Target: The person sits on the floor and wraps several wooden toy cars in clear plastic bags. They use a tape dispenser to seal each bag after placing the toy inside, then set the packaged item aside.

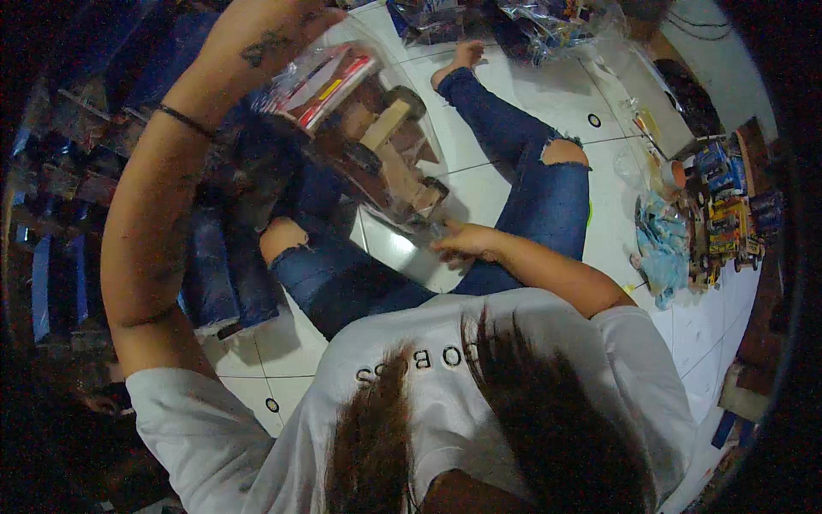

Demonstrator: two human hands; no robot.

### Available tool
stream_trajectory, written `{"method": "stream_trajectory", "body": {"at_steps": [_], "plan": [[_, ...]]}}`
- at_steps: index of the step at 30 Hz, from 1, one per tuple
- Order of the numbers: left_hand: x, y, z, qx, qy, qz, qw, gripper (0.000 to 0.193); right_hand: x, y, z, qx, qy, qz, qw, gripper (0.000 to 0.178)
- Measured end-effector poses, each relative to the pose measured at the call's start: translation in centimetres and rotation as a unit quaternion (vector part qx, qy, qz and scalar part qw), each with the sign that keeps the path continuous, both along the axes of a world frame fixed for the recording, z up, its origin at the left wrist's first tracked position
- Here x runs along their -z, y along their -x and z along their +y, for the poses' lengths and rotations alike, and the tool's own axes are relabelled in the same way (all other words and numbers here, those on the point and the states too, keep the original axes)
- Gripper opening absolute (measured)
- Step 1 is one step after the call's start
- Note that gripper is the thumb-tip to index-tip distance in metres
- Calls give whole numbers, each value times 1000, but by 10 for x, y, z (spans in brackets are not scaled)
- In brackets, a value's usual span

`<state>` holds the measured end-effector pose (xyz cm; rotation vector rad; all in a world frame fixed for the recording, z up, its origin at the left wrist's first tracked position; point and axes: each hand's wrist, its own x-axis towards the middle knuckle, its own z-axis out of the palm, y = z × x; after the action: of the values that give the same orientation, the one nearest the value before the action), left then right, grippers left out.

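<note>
A wooden toy truck (396, 167) with dark wheels hangs tilted inside a clear plastic bag (435, 128), above the floor between my legs. Red, white and yellow panels show at the truck's upper end. My left hand (312, 19) is raised at the top edge of the view, closed on the upper end of the bag; part of it is cut off and its fingertips are hidden. Down at the bag's lower end, my right hand (467, 242) has its fingers curled against the plastic by the truck's narrow end.
Many dark blue bagged items (218, 265) crowd the left side. At right are painted toy trucks (728, 227), a light blue cloth (662, 244) and an orange-brown cup (674, 176). More plastic-wrapped pieces (556, 26) lie beyond my feet. A small black-and-white disc (594, 121) rests on the white tiles.
</note>
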<state>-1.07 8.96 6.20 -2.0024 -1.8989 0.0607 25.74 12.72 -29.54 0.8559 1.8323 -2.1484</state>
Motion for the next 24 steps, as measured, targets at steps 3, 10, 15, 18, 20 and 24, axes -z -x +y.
{"method": "stream_trajectory", "body": {"at_steps": [3, 10, 15, 18, 20, 24], "plan": [[6, 37, -23, -66, -33, -126, 989, 30, -23, -24, 30, 166, -8, 41, 985, 20], [112, 68, -124, -178, -201, -459, 847, 34, -110, -75, 157, 387, -343, 261, 815, 19], [190, 37, -151, -207, -232, -495, 812, 29, -153, -57, 168, 395, -430, 215, 783, 25], [224, 24, -162, -259, -266, -537, 758, 28, -172, -35, 140, 307, -708, 39, 635, 48], [233, 24, -173, -286, -265, -566, 726, 28, -173, -13, 111, 200, -810, 89, 545, 66], [209, 12, -181, -282, -232, -512, 778, 26, -160, 40, 84, -173, -758, 214, 591, 53]]}}
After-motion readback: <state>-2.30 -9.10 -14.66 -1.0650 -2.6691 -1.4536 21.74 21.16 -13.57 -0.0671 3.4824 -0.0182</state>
